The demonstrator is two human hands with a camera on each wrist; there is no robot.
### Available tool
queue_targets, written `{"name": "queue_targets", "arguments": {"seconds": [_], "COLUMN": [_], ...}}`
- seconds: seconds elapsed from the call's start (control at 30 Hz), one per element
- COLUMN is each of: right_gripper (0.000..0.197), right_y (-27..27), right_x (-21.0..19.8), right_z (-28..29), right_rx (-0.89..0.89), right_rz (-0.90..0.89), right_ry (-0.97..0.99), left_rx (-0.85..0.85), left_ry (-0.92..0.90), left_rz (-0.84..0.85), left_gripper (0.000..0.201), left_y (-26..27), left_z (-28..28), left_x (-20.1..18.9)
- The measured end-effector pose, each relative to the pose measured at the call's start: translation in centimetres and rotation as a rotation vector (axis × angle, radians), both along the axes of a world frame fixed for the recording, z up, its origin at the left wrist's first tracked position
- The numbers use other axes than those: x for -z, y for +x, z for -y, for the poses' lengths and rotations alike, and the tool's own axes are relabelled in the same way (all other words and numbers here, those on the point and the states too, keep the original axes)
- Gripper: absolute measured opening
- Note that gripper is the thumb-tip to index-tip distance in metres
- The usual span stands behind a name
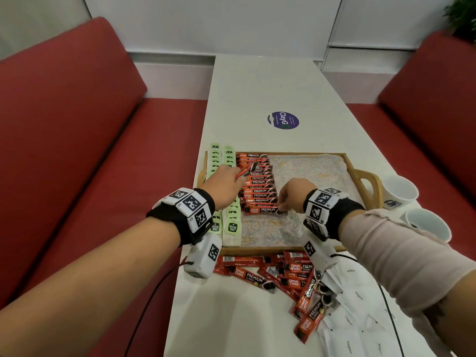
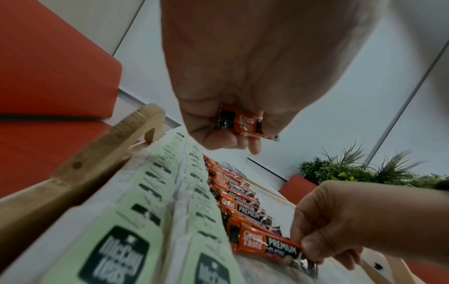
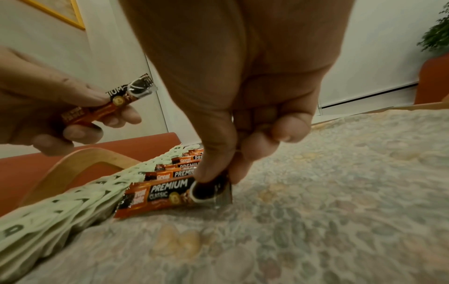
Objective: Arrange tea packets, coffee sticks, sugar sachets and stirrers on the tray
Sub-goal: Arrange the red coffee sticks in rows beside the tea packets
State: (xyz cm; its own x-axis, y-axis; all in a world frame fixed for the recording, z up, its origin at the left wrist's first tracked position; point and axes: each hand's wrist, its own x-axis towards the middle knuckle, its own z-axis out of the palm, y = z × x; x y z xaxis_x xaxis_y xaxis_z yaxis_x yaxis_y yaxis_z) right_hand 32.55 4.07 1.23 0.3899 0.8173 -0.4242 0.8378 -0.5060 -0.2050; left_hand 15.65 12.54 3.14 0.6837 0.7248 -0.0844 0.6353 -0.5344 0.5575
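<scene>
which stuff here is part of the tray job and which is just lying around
Job:
tray
tea packets
coffee stick row
loose coffee sticks
sugar sachets
left hand, holding a stick
right hand, pinching the nearest stick

Lying about:
paper cups
round sticker

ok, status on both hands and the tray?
Left hand holds spare coffee stick. Right hand pinches nearest coffee stick onto tray. Loose sticks, sugar sachets waiting.

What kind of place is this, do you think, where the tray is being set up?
Probably a café or office pantry booth. Red cushioned benches flank a long white table, paper cups stand by the wooden tray, and potted greenery sits behind the seating.
</scene>
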Motion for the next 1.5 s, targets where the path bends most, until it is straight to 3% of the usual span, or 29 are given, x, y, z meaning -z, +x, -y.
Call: {"name": "queue_targets", "arguments": {"seconds": [0.23, 0.47, 0.67, 0.87, 1.27, 1.5], "right_gripper": [0.02, 0.021, 0.041, 0.011, 0.012, 0.016], "right_y": [-0.6, -1.0, -1.1, -1.7, -1.0, -1.4], "right_x": [0.5, 0.3, -1.6, -2.6, -1.0, -0.4], "right_z": [-0.6, -0.8, -0.1, 0.3, 0.9, 0.7], "right_rx": [-0.006, 0.004, -0.008, -0.111, -0.063, -0.061], "right_rz": [0.024, 0.033, -0.139, -0.148, -0.104, -0.048], "right_ry": [-0.04, -0.047, 0.15, 0.254, 0.103, 0.01], "left_rx": [0.038, 0.061, -0.005, 0.067, 0.245, 0.228], "left_ry": [0.034, -0.1, -0.121, -0.122, 0.001, 0.064], "left_rz": [-0.068, -0.045, -0.063, -0.069, -0.247, -0.371], "left_gripper": [0.022, 0.032, 0.025, 0.015, 0.024, 0.018], "left_y": [-0.2, -0.8, -0.7, 0.3, 1.3, 1.7], "left_z": [0.3, 0.2, -0.1, 0.5, 1.1, 1.3], "left_x": [0.0, 0.3, 0.5, 0.8, 1.3, 1.7]}}
